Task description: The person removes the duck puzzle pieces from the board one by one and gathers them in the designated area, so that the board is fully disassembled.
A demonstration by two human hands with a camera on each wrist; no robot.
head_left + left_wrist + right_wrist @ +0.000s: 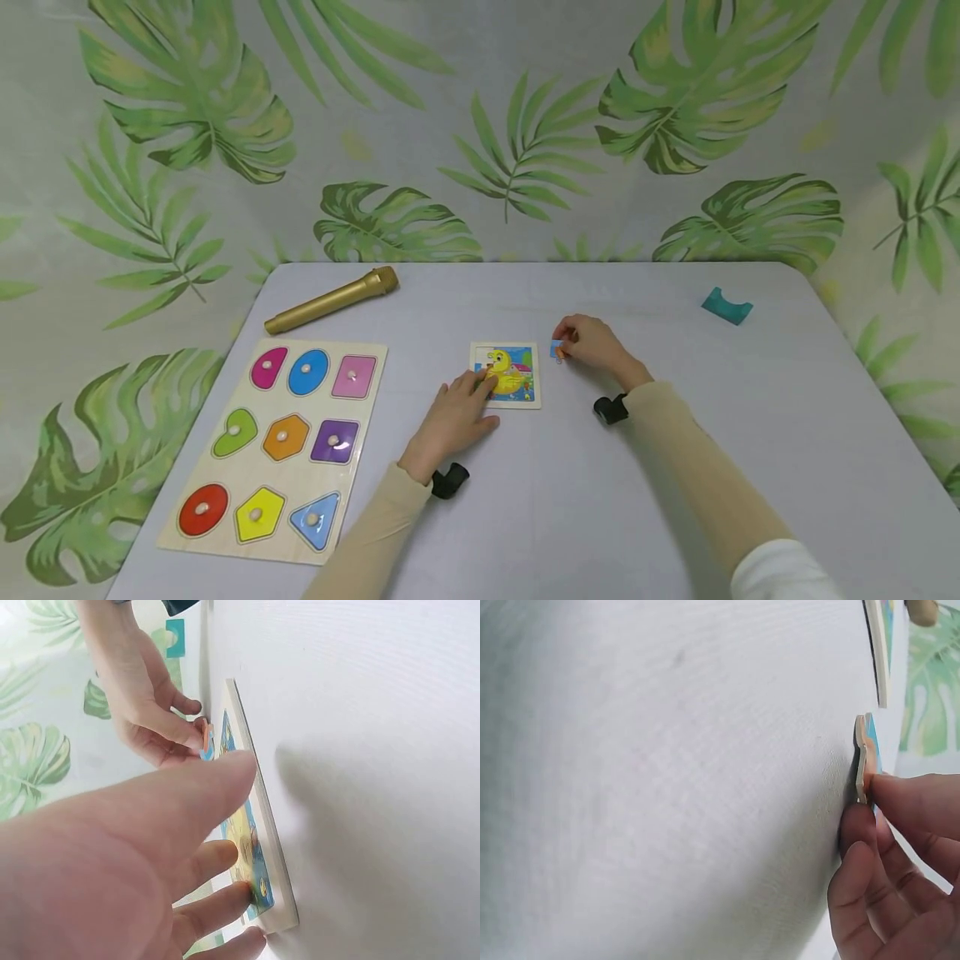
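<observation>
A small square wooden jigsaw puzzle (529, 403) with a yellow duck picture lies flat near the table's middle. Its upper left corner shows a pale bare patch. The left hand (457, 412) rests its fingertips on the picture's left part, fingers extended; in the left wrist view its thumb (232, 776) stands over the near rim. Just right of the puzzle, the right hand (596, 343) pinches a blue and orange puzzle piece (556, 348) between thumb and fingers. In the right wrist view the piece (862, 761) stands on edge, close over the white tabletop.
On the left lies a wooden shape board (300, 492) with several knobbed coloured shapes. A gold microphone (330, 302) lies behind it. Toward the back right sits a teal curved block (727, 307). Leaf-patterned cloth (517, 158) hangs behind the white table (600, 533).
</observation>
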